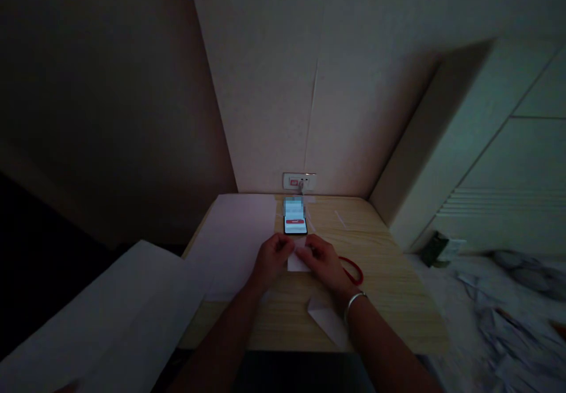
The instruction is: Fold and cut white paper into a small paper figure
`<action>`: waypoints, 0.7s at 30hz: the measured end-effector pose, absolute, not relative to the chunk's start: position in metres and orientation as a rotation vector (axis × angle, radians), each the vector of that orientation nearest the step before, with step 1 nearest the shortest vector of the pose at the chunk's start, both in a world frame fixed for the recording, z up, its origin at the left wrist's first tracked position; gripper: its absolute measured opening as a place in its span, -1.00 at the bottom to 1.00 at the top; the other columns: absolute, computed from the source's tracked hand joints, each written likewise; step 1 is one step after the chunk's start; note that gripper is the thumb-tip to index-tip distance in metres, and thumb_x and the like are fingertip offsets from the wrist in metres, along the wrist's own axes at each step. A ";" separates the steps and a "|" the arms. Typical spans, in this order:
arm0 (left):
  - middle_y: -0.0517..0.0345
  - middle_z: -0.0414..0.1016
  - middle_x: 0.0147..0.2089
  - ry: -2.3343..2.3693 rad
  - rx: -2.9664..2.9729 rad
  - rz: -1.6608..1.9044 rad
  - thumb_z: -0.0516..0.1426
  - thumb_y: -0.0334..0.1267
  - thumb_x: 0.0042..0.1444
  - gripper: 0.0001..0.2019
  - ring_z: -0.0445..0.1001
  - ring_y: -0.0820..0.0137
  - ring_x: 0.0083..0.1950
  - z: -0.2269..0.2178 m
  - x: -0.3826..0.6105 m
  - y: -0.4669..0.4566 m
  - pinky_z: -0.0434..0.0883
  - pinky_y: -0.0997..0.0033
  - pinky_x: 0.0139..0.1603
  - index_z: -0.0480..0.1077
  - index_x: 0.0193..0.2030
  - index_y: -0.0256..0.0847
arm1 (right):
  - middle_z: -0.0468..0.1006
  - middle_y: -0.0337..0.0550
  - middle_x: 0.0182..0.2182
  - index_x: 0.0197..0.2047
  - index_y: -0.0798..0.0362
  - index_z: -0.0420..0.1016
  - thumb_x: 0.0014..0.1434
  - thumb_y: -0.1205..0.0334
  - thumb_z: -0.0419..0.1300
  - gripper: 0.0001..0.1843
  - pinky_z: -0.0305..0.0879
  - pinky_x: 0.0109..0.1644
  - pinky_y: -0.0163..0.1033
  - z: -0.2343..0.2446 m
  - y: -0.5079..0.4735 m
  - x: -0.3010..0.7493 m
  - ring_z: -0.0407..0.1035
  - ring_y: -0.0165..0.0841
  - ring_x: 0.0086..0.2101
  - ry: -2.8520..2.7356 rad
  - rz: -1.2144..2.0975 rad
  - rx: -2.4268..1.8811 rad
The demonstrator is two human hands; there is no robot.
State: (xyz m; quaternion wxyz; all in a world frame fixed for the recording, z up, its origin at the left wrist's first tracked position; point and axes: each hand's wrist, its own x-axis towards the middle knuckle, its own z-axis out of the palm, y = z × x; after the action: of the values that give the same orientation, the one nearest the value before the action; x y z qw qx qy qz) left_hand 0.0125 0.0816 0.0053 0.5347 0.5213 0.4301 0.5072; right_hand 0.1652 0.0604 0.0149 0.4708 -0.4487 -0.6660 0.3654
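Note:
Both my hands rest on a small wooden table (pixel 389 287) in a dim room. My left hand (pixel 270 258) and my right hand (pixel 322 259) are closed, pinching a small white folded paper (pixel 298 261) between them on the tabletop. A silver bangle (pixel 354 302) circles my right wrist. Just beyond the paper lies a phone (pixel 295 217) with a lit screen, leaning toward the wall.
A large white sheet (pixel 230 239) covers the table's left side and another white sheet (pixel 110 316) hangs lower left. A folded white paper piece (pixel 327 316) lies near the front edge. A red loop (pixel 354 270) sits by my right hand. A wall socket (pixel 299 180) is behind the phone. A bed with crumpled papers (pixel 499 316) is at right.

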 end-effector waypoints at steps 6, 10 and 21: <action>0.25 0.42 -0.46 0.983 1.279 1.250 0.19 -0.22 -0.05 -0.84 0.37 0.49 -0.42 0.006 0.015 0.078 0.29 0.53 -0.37 0.38 -0.37 -0.26 | 0.39 -0.28 -0.47 -0.31 0.06 0.42 0.07 0.18 0.18 -0.86 0.19 -0.43 -0.36 0.009 0.064 0.166 0.26 -0.43 -0.46 -1.518 0.978 -1.162; 0.21 0.46 -0.43 1.004 1.300 1.270 0.19 -0.24 -0.05 -0.85 0.41 0.46 -0.38 0.008 0.016 0.077 0.33 0.50 -0.32 0.41 -0.35 -0.26 | 0.37 -0.32 -0.52 -0.31 0.05 0.39 0.03 0.17 0.22 -0.83 0.18 -0.47 -0.37 0.004 0.067 0.166 0.24 -0.44 -0.51 -1.428 1.039 -1.169; 0.10 0.56 -0.31 1.081 1.632 1.223 0.10 -0.26 0.06 -0.85 0.49 0.33 -0.26 0.004 0.014 0.076 0.39 0.38 -0.20 0.50 -0.34 -0.22 | 0.50 -0.23 -0.47 -0.33 0.08 0.51 0.00 0.06 0.25 -0.74 0.24 -0.42 -0.34 0.009 0.067 0.169 0.33 -0.39 -0.46 -1.414 1.174 -1.174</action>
State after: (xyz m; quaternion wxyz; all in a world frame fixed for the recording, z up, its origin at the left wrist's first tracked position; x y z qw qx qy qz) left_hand 0.0141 0.0760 0.0039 0.4047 0.6465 0.4283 0.4846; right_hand 0.1686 0.0667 0.0089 0.4623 -0.4773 -0.5749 0.4775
